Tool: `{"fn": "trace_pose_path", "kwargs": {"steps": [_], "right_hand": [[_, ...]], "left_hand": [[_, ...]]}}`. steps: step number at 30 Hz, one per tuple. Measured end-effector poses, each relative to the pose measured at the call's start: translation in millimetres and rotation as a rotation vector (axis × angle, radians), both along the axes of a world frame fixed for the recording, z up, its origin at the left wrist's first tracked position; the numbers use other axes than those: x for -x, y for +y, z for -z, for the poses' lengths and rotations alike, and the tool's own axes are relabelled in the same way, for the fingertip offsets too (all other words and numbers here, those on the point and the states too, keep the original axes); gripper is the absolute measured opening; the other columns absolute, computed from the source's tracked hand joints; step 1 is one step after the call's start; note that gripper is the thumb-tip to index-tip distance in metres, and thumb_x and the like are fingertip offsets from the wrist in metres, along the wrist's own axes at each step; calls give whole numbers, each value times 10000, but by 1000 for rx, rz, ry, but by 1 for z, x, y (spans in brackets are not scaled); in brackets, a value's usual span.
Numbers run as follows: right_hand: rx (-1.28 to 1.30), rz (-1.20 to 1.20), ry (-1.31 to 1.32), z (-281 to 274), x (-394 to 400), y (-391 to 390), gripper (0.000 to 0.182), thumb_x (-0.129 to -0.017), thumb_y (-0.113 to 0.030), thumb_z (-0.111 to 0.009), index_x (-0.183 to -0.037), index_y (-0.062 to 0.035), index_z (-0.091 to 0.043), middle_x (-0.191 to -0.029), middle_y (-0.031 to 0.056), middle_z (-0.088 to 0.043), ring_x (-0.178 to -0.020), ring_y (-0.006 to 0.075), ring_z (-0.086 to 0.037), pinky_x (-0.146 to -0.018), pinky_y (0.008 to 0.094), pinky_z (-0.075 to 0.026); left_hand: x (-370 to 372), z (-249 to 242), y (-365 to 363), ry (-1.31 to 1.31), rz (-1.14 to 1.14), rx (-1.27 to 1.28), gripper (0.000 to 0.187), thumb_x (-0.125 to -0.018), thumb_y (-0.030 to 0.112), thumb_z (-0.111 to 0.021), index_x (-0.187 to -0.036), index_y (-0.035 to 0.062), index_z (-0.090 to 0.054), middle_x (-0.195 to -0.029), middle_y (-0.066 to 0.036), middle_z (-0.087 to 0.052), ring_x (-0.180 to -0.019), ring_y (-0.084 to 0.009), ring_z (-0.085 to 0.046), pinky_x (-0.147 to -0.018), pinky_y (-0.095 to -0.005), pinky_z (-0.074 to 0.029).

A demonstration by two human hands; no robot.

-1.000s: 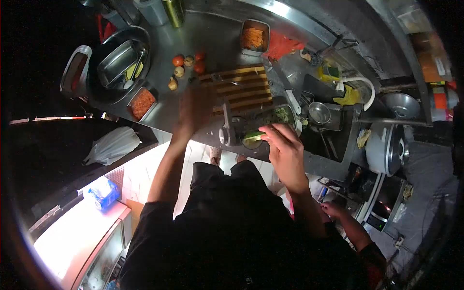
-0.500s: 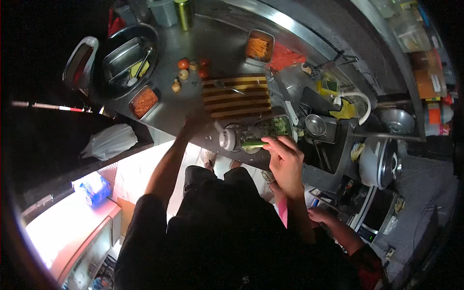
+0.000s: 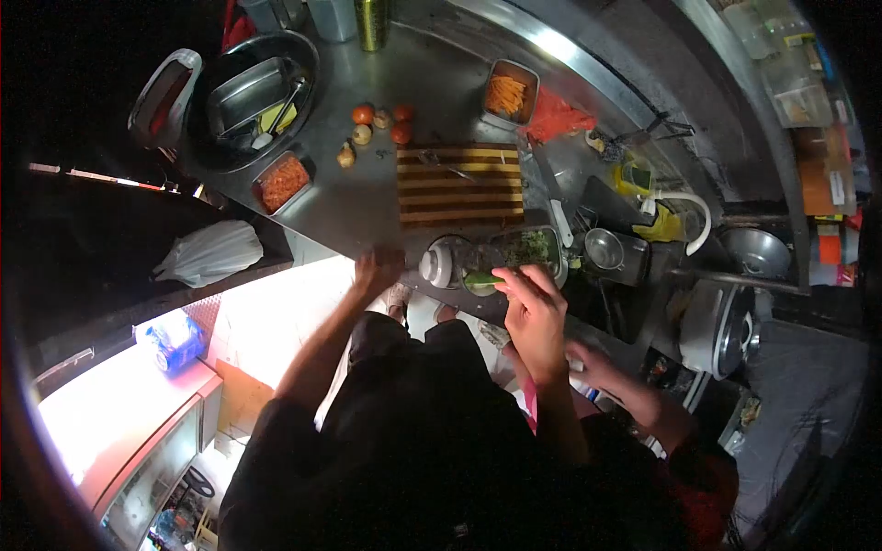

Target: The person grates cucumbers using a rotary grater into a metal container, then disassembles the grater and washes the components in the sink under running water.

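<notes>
My left hand is closed at the handle end of a short crank arm, beside a rotary slicer with a pale round housing at the counter's front edge. A long green vegetable is pinched between the thumb and fingers of my right hand, held just right of the housing. Behind it, a metal tray contains chopped greens. Nearby lies a striped wooden cutting board with a metal utensil on it.
A knife lies right of the board. Tomatoes and onions sit behind it, near containers of carrot sticks and orange-red chopped food. A sink is at right. Another person's hand is beside my right forearm.
My left hand has swung down toward the counter's front edge, and the crank arm has turned with it. My right hand stays near the slicer. The other person's hand has moved up.
</notes>
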State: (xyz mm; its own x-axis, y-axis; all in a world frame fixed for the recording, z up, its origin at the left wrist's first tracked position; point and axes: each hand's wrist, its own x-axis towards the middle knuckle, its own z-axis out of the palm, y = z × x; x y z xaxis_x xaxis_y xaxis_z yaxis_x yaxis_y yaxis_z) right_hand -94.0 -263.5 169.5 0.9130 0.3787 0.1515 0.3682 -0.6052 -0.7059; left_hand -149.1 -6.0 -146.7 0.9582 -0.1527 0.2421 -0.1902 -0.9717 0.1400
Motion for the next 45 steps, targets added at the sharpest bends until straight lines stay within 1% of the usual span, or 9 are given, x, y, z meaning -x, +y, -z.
{"fn": "trace_pose_path", "kwargs": {"steps": [6,11,16,18,24,33,34,42,45], "right_hand": [[75,14,-73,-5,4,3,306,-804,130,-619,-1032,-41,-730,-906,101,-647,-860,291,-671,-769,377,-535],[163,-14,-187,-3,2,5,294,-795,89,-650,-1033,-57,-742,-893,89,-667,-874,314,-617,-787,404,-506],[135,1,-171,9,4,5,310,-796,96,-632,-1049,-53,-733,-877,67,-683,-888,306,-593,-778,420,-497],[109,2,-169,12,6,4,317,-794,94,-631,-1056,-54,-729,-879,68,-682,-891,306,-591,-770,423,-494],[142,-17,-200,21,6,1,324,-780,95,-631,-1064,-37,-716,-881,75,-667,-885,307,-588,-764,419,-494],[72,13,-188,33,3,1,329,-772,108,-634,-1051,-44,-715,-893,85,-647,-894,324,-580,-788,430,-494],[79,19,-191,35,5,0,345,-759,112,-632,-1054,-45,-718,-893,86,-637,-898,324,-575,-797,430,-494],[69,6,-178,45,4,-7,397,-708,106,-639,-1066,-38,-733,-933,94,-620,-941,315,-561,-869,417,-491],[124,18,-129,42,4,-5,381,-720,70,-651,-1079,-35,-725,-949,93,-625,-968,313,-563,-895,413,-496]], "left_hand": [[-122,-257,-9,303,14,122,218,-872,253,-644,-1016,92,-672,-1012,-161,-665,-909,-337,-657,-678,-473,-534],[44,-227,-37,-161,296,104,96,-819,188,-660,-798,99,-634,-784,-105,-576,-647,-274,-565,-469,-396,-439],[13,44,7,-143,70,110,217,-920,306,-618,-909,103,-691,-874,-121,-642,-721,-315,-633,-550,-471,-542],[-102,-53,21,665,-22,36,252,-929,334,-620,-1014,108,-693,-989,-122,-671,-859,-340,-669,-640,-487,-565],[-78,-253,-17,-47,169,22,304,-892,267,-659,-1128,75,-663,-1002,-120,-612,-817,-305,-614,-649,-450,-509],[29,56,25,-83,276,17,247,-880,248,-630,-1014,63,-721,-950,-185,-699,-847,-331,-697,-742,-503,-566],[-42,-41,16,674,201,21,249,-889,258,-628,-994,46,-707,-944,-183,-692,-847,-354,-685,-742,-506,-565],[-73,-283,-16,509,78,396,197,-900,116,-638,-1057,3,-603,-901,-205,-577,-842,-404,-583,-739,-495,-473],[31,-218,-16,62,475,-101,225,-850,189,-668,-1025,57,-617,-886,-101,-556,-756,-277,-557,-597,-413,-488]]}}
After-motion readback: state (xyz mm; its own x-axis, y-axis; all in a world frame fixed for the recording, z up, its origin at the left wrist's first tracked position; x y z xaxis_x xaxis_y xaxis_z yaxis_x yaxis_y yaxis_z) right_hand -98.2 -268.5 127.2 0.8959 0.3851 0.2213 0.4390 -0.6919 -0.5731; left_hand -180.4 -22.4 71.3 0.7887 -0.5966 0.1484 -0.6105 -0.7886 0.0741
